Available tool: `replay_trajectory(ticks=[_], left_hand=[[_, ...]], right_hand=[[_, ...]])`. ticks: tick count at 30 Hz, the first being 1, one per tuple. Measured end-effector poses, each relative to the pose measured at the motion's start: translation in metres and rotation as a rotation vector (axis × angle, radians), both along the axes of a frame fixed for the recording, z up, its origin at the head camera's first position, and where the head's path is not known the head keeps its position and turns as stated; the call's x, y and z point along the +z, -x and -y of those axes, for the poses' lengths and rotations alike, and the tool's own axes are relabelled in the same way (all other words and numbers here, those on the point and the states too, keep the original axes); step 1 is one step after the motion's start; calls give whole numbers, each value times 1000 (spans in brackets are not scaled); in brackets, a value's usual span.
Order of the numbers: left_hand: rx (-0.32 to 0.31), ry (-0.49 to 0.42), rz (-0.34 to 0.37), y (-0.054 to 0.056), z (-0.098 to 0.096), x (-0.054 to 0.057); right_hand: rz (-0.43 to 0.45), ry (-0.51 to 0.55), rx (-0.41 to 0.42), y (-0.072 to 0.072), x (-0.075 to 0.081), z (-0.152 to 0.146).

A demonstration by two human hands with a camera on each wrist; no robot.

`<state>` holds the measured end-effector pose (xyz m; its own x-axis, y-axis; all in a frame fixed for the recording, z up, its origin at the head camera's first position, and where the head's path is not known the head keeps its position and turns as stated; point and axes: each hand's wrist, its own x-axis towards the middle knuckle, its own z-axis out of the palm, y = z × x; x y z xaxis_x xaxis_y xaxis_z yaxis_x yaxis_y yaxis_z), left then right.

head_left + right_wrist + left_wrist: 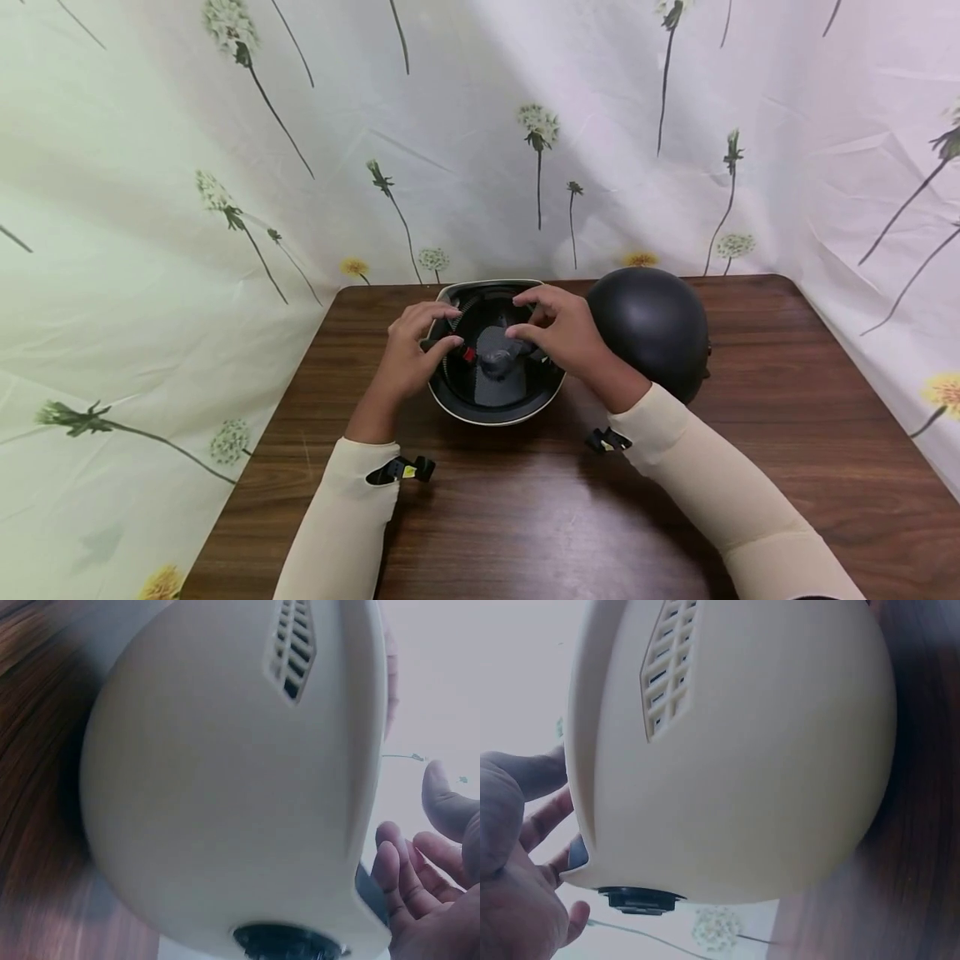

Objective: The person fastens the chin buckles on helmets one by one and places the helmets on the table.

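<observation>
A cream helmet (497, 414) lies upside down on the table, its black lining (501, 387) facing up and a red buckle (468, 354) inside. My left hand (408, 350) is at the helmet's left rim, fingers and thumb apart and reaching over the opening. In the left wrist view, the cream shell (750, 765) with its slotted vent hides part of those fingers. My right hand (562, 329) hovers over the right side of the opening, thumb and fingertips apart with nothing between them. The right wrist view has its loosely bent fingers (420, 881) beside the shell's rim.
A black helmet (652, 333) rests dome up on the table, close to the cream helmet's right side and near my right forearm. The brown wooden table (510, 517) reaches back to a white curtain (480, 167) printed with dandelions.
</observation>
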<state>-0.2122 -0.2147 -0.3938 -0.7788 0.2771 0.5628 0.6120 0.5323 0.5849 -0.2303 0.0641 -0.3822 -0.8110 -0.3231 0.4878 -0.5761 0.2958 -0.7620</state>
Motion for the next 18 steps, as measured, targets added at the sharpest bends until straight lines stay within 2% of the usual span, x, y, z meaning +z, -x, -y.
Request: replay_trajectory(ticks=[3, 7, 11, 14, 18], left_hand=[[3, -6, 2, -1, 3, -2], [10, -18, 37, -6, 6, -4], [16, -39, 63, -9, 10, -8], [6, -65, 67, -10, 13, -13], [-12, -101, 91, -14, 17, -18]], right_hand=[[-47, 17, 8, 1, -3, -7], [-99, 42, 15, -1, -5, -17], [-141, 8, -2, -3, -7, -26], [-150, -37, -13, -5, -10, -30], [-117, -69, -27, -9, -17, -32]])
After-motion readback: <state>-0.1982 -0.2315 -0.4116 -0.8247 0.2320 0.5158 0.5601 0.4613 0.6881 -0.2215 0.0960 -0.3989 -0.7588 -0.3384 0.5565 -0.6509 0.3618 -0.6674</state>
